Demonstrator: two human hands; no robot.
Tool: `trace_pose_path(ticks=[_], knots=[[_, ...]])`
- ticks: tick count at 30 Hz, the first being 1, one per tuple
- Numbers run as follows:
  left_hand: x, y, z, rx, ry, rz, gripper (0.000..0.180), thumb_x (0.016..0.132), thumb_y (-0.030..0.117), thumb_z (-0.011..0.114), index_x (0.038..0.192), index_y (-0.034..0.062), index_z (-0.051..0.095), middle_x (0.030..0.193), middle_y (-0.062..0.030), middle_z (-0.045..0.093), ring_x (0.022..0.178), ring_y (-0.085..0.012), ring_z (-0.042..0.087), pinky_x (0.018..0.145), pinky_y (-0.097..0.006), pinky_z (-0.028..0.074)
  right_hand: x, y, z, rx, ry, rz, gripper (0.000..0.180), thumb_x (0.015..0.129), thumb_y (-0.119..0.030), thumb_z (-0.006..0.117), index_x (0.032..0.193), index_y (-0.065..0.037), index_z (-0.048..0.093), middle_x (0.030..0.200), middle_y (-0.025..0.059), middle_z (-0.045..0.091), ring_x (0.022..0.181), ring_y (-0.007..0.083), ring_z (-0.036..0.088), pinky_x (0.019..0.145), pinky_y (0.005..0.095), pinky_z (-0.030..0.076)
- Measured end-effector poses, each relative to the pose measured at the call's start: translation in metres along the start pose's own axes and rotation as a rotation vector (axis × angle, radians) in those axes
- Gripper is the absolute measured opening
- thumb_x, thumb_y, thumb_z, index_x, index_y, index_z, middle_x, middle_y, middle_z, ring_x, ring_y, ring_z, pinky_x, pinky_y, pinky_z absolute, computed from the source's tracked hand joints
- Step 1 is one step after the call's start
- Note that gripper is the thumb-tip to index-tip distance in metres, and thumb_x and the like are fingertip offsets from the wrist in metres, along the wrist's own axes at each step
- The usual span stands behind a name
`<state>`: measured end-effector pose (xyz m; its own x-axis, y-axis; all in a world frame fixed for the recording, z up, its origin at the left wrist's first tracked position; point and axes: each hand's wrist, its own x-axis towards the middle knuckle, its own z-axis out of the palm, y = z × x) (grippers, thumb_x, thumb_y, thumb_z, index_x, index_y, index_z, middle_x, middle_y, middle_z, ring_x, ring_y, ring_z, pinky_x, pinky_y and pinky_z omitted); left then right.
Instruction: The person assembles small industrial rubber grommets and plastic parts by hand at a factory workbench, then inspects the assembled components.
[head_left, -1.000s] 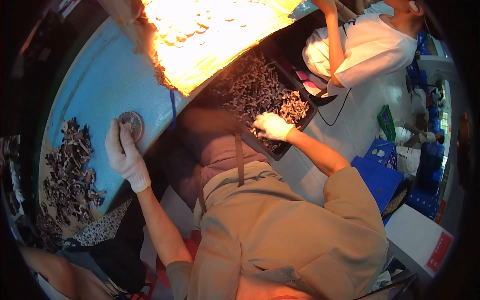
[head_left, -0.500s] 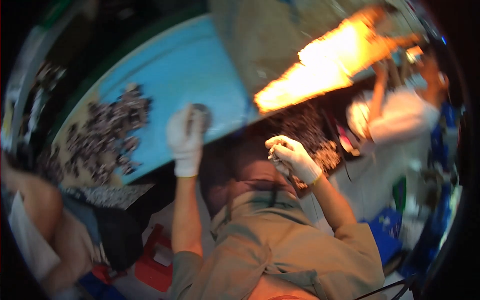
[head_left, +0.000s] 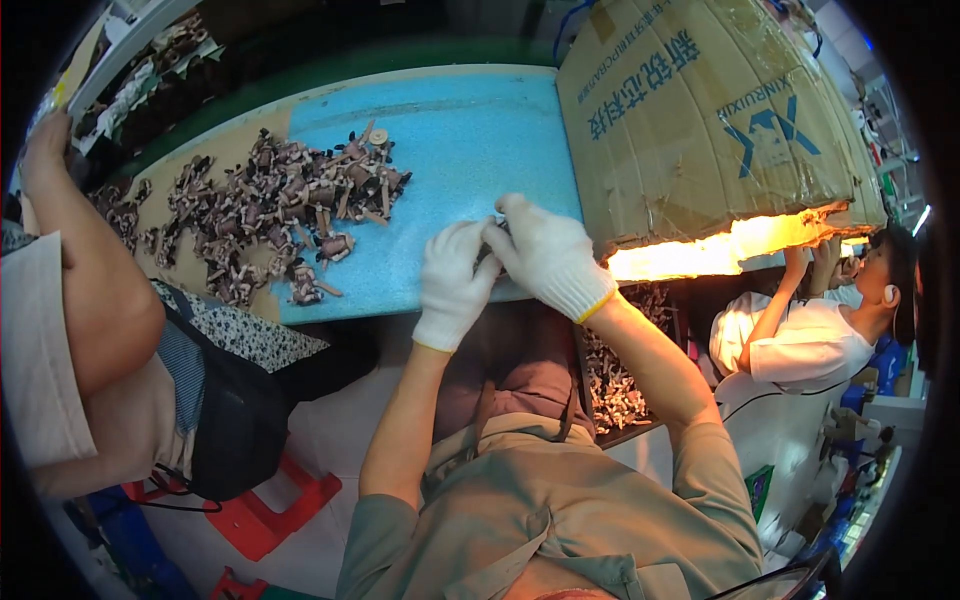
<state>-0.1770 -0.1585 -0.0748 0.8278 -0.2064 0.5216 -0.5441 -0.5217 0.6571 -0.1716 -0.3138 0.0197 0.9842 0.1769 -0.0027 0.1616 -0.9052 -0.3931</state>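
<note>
Gloved left hand (head_left: 452, 283) and right hand (head_left: 549, 256) meeting at blue mat (head_left: 470, 140) edge, cardboard box (head_left: 700, 120) close right

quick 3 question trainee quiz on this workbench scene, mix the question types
1. True or false: both hands wear white gloves.
2. The pile of small dark parts lies where from the hands? A left B right C underneath
3. Fill in: the big box right of the hands is made of ____.

Key:
1. True: left hand and right hand are gloved.
2. A
3. Cardboard: the cardboard box stands on the blue mat.
</note>
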Motion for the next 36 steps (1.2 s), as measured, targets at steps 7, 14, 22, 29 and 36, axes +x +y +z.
trace_pose_path(ticks=[7,14,22,29,36], knots=[[0.026,0.03,-0.012,-0.716,0.216,-0.392,0.039,0.098,0.013,0.063,0.135,-0.0011,0.06,0.124,-0.0164,0.068,0.116,-0.0217,0.065,0.1,-0.036,0.052,0.012,-0.009,-0.004,-0.347,-0.125,-0.11,0.025,0.098,-0.027,0.061,0.106,-0.004,0.059,0.092,0.0173,0.072,0.078,0.0356,0.075,0.064,0.0464,0.061],[0.044,0.038,0.015,-0.835,0.128,-0.412,0.031,0.104,0.023,0.057,0.12,-0.0022,0.063,0.099,-0.0106,0.07,0.095,-0.016,0.063,0.087,-0.03,0.05,0.014,-0.005,-0.002,-0.341,-0.118,-0.254,0.022,0.087,-0.02,0.064,0.101,-0.003,0.064,0.087,0.0176,0.071,0.073,0.0315,0.076,0.056,0.0448,0.06],[0.036,0.042,0.011,-0.757,0.153,-0.366,0.038,0.106,0.028,0.049,0.123,-0.0032,0.063,0.115,-0.0123,0.067,0.106,-0.0175,0.061,0.097,-0.03,0.048,0.007,0.009,0.015,-0.381,0.094,-0.389,0.03,0.086,-0.02,0.065,0.105,0.003,0.065,0.096,0.0175,0.07,0.077,0.0301,0.076,0.057,0.0428,0.06],[0.039,0.052,-0.038,-0.88,-0.015,-0.689,0.052,0.109,0.04,0.047,0.134,-0.0038,0.058,0.107,-0.0155,0.071,0.096,-0.0222,0.069,0.081,-0.032,0.056,-0.005,0.021,-0.018,0.488,0.084,0.088,0.042,0.103,-0.041,0.052,0.117,-0.003,0.059,0.099,0.0227,0.074,0.097,0.0401,0.072,0.082,0.0513,0.057],[0.008,0.053,-0.039,-1.417,-0.334,-0.806,0.04,0.106,0.033,0.061,0.121,-0.0039,0.062,0.099,-0.0109,0.071,0.081,-0.0174,0.07,0.071,-0.028,0.055,-0.033,0.014,-0.013,0.003,0.14,-0.37,0.025,0.098,-0.024,0.056,0.114,-0.005,0.059,0.113,0.019,0.061,0.088,0.0389,0.068,0.075,0.0457,0.057]])
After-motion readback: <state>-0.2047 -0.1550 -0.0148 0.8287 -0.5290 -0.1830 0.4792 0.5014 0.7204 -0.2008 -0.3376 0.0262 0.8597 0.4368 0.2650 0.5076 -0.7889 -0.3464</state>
